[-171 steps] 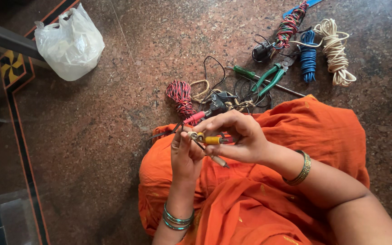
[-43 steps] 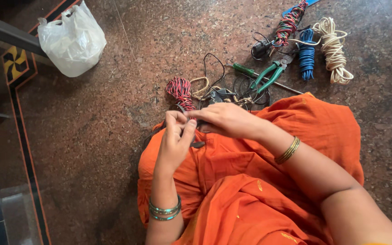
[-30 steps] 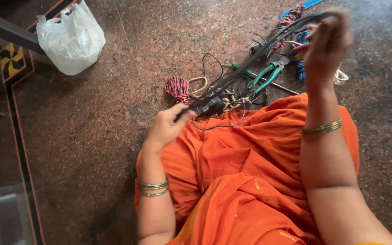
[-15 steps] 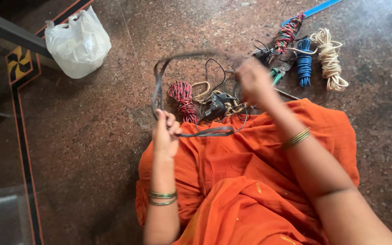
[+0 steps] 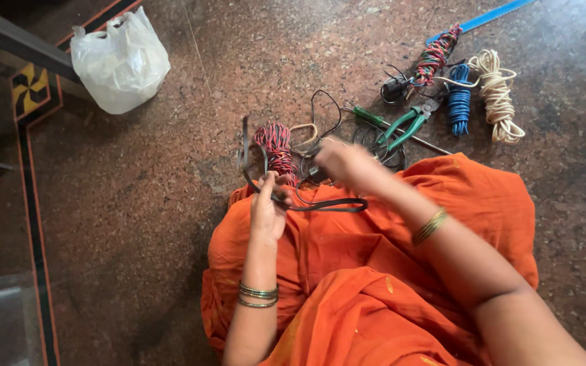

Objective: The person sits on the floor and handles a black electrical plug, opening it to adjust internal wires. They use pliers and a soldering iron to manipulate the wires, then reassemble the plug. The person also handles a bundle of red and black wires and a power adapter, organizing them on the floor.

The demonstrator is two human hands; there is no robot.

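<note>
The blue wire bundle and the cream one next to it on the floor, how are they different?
The blue wire bundle is shorter and tightly wound, while the cream wire bundle is longer and looser, with open loops at both ends. The blue one lies nearer the green-handled pliers; the cream one lies on the outer side. Both are wound lengthwise, lie side by side on the stone floor, and are out of both hands' reach.
</note>
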